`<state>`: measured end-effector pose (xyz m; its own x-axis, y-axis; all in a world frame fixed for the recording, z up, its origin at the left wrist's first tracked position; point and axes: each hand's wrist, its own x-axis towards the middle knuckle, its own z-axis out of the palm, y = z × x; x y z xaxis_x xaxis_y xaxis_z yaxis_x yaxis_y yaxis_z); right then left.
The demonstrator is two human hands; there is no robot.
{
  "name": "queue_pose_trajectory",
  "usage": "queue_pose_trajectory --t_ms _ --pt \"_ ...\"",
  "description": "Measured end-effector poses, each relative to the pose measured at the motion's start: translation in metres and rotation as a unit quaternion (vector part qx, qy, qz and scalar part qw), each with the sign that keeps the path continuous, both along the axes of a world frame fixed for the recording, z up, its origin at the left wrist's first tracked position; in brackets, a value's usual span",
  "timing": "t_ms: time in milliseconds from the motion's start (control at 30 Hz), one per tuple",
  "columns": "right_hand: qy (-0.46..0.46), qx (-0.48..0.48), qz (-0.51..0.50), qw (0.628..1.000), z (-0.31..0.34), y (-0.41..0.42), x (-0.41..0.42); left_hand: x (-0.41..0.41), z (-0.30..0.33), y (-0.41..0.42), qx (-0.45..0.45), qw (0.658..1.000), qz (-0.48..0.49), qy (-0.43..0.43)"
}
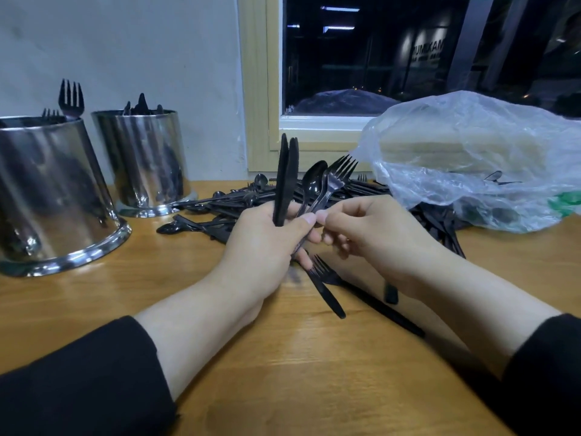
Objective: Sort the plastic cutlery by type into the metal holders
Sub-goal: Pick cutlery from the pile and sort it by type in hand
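Sorting step: left hand (pixel 267 234) gripping two knives (pixel 285 177), spoon (pixel 312 180) and fork (pixel 336 177) above table (pixel 283 372), right hand (pixel 374 228) pinching fork handle; next, presumably, into fork holder (pixel 53 196).

two metal holders (pixel 94 180) left on table (pixel 283 372), cutlery pile (pixel 226 206) behind hands, plastic bag (pixel 471 158) right

wooden table (pixel 283 372), metal holders (pixel 53 196), cutlery pile (pixel 226 206), bag (pixel 471 158)
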<state>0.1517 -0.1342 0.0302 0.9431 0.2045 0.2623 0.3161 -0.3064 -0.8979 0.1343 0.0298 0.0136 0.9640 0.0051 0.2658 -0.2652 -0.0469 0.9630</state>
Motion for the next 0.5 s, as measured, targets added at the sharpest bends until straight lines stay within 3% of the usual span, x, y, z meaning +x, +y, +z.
queue_pose_trajectory --t_ms 100,200,300,500 --pt "-0.062 -0.222 -0.030 0.973 0.006 -0.013 -0.002 0.003 0.001 0.004 -0.001 0.999 0.035 -0.001" --pt "-0.032 -0.393 -0.003 0.919 0.003 -0.022 -0.001 0.005 0.004 0.010 -0.024 0.997 0.073 0.002" --pt "-0.018 -0.436 0.010 0.900 -0.003 -0.020 0.001 0.006 0.004 0.012 -0.025 0.996 0.081 0.003" --pt "-0.045 -0.397 0.006 0.917 -0.015 -0.004 -0.001 0.005 0.003 0.011 -0.011 0.997 0.079 -0.001"
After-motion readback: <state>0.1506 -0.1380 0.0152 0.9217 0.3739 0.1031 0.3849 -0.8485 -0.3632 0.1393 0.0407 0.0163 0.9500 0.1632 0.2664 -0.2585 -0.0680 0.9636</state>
